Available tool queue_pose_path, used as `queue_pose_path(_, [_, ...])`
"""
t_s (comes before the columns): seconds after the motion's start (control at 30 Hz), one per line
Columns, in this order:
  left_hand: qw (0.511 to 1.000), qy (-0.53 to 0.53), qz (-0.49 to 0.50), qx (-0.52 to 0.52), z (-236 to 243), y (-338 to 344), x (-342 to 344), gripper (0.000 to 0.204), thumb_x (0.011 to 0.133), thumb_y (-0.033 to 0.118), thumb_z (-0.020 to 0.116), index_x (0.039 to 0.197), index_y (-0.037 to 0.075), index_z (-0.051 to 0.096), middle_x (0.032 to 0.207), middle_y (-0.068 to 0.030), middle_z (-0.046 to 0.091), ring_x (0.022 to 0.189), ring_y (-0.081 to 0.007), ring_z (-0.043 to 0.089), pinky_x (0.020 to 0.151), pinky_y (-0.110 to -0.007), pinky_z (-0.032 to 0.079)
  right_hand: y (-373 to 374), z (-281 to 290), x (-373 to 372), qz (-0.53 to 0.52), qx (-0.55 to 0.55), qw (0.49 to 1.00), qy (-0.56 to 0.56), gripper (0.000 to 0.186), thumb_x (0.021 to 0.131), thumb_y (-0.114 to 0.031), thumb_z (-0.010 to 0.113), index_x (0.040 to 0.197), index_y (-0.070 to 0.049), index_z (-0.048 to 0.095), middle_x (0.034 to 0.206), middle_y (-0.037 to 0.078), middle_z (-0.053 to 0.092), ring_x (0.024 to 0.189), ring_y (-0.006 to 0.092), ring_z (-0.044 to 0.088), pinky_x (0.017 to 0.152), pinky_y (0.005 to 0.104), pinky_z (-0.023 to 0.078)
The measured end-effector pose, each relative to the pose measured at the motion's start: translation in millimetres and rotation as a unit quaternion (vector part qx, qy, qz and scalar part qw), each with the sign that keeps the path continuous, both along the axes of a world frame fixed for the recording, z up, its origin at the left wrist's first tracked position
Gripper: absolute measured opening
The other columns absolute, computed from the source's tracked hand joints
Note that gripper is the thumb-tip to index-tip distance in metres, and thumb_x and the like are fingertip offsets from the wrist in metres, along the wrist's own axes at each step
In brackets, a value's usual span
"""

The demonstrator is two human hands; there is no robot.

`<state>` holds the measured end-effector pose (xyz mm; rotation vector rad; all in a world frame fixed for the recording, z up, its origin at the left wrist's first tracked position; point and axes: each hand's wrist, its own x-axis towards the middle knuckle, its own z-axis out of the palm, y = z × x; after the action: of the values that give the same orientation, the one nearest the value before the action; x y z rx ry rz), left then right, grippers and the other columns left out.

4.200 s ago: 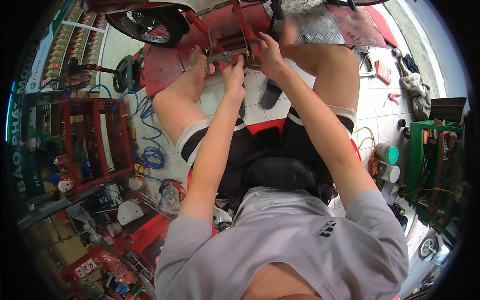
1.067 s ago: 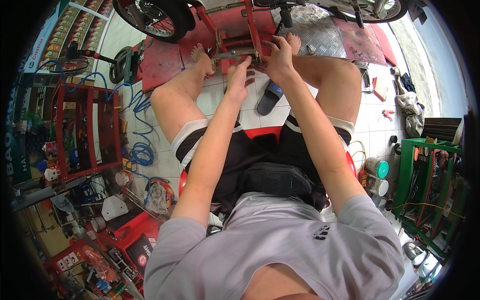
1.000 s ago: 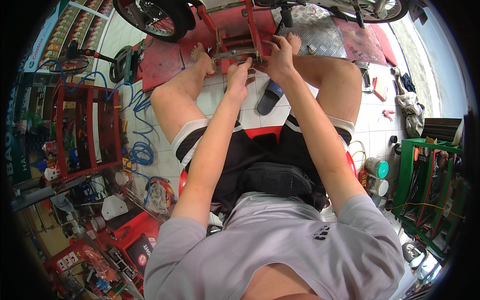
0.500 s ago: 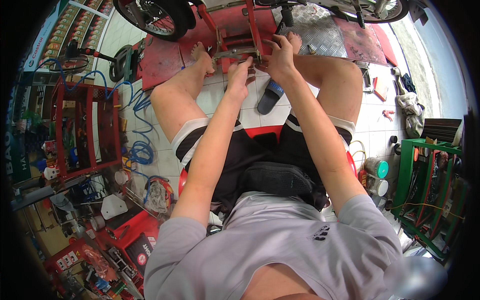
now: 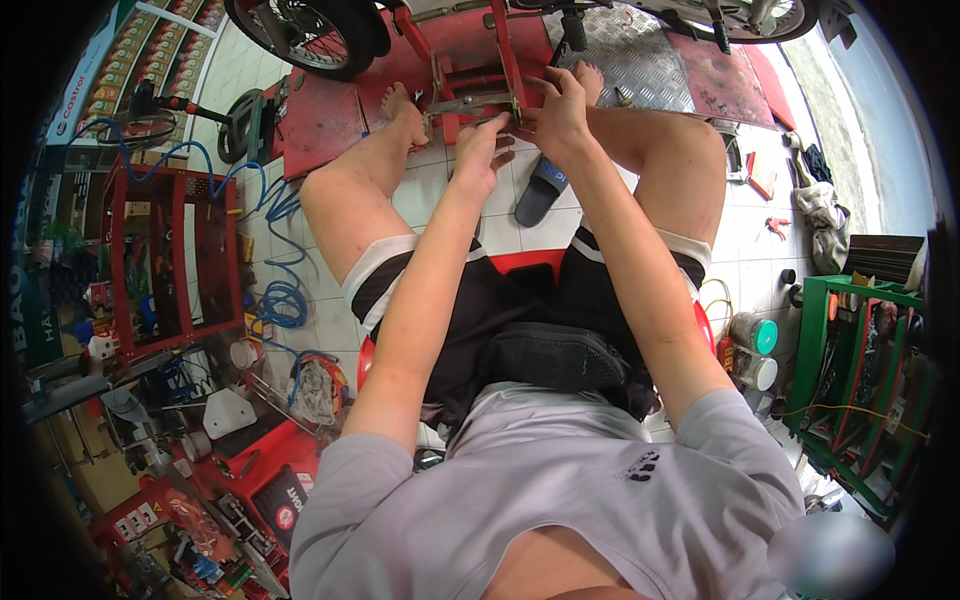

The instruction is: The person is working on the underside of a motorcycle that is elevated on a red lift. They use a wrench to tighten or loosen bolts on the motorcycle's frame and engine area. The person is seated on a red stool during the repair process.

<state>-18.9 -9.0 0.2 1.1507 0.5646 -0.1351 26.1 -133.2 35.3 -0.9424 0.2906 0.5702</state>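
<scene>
Both hands are at the lower end of a red metal stand (image 5: pixel 505 55) beneath a motorbike, beside its silver crossbar (image 5: pixel 470 101). My left hand (image 5: pixel 480 150) has its thumb up against the bar's right end, fingers bent below; what it holds is hidden. My right hand (image 5: pixel 562 120) is at the right upright, index finger arched and others curled toward the joint; anything between the fingers is too small to make out. My bare feet (image 5: pixel 405 115) flank the stand. A dark slide sandal (image 5: pixel 540 197) lies on the tiles below my right hand.
Motorbike wheel (image 5: pixel 310 45) above left; red platform (image 5: pixel 325 130) with checker plate (image 5: pixel 630 60). Red tool rack (image 5: pixel 175 250), coiled blue hose (image 5: pixel 285 300) and red toolbox (image 5: pixel 250 465) at left. Green rack (image 5: pixel 830 380), jars (image 5: pixel 755 335) and red pliers (image 5: pixel 776 226) at right.
Since 4.2 seconds ago the view has shifted slightly and my right foot, blurred then, rests on the platform. Both hands stay at the stand's joint, barely moving over the last second.
</scene>
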Motion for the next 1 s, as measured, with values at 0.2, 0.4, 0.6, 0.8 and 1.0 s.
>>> queue_pose_path(0.2, [0.999,0.033,0.022,-0.021,4.4,-1.3,-0.1,0.018,0.086,0.029,0.067,0.088,0.012,0.060,0.075,0.0022,0.054,0.069,-0.0126,0.055,0.055,-0.030,0.043,-0.7,0.3,0.9,0.001,-0.006,1.000,0.003,0.069,0.083,-0.056,0.036,0.139,-0.015,0.036,0.119,0.026,0.053,0.097,0.0324,0.054,0.093,0.0423,0.037])
queue_pose_path(0.4, [0.999,0.036,0.026,0.004,-0.8,0.6,3.0,0.021,0.086,0.031,0.067,0.089,0.012,0.060,0.076,0.0019,0.054,0.069,-0.0131,0.055,0.055,-0.030,0.043,0.4,2.6,-0.5,0.003,-0.014,1.000,-0.001,0.069,0.083,-0.055,0.036,0.139,-0.015,0.036,0.119,0.027,0.053,0.096,0.0314,0.054,0.091,0.0416,0.038])
queue_pose_path(0.6, [1.000,0.010,0.018,0.024,-1.4,-1.8,1.7,0.022,0.087,0.032,0.066,0.090,0.011,0.060,0.076,0.0015,0.054,0.068,-0.0135,0.055,0.054,-0.030,0.042,-0.2,2.5,-0.6,0.003,-0.015,1.000,0.002,0.069,0.083,-0.055,0.037,0.140,-0.015,0.035,0.119,0.027,0.053,0.094,0.0314,0.055,0.090,0.0418,0.039])
queue_pose_path(0.8, [0.999,0.030,0.024,-0.028,4.0,-2.5,0.4,0.020,0.087,0.029,0.066,0.092,0.012,0.059,0.075,0.0020,0.053,0.068,-0.0126,0.054,0.054,-0.029,0.042,-0.9,3.1,-1.2,0.003,-0.009,1.000,0.004,0.069,0.083,-0.055,0.038,0.140,-0.015,0.035,0.119,0.027,0.053,0.095,0.0319,0.055,0.090,0.0420,0.039])
queue_pose_path(1.0, [0.999,0.008,0.018,0.027,-0.5,-0.2,2.7,0.020,0.087,0.031,0.067,0.092,0.013,0.058,0.076,0.0023,0.054,0.067,-0.0119,0.054,0.055,-0.028,0.042,0.1,0.9,0.0,0.001,-0.010,1.000,0.001,0.068,0.083,-0.055,0.038,0.138,-0.015,0.036,0.118,0.027,0.052,0.094,0.0316,0.055,0.090,0.0419,0.039])
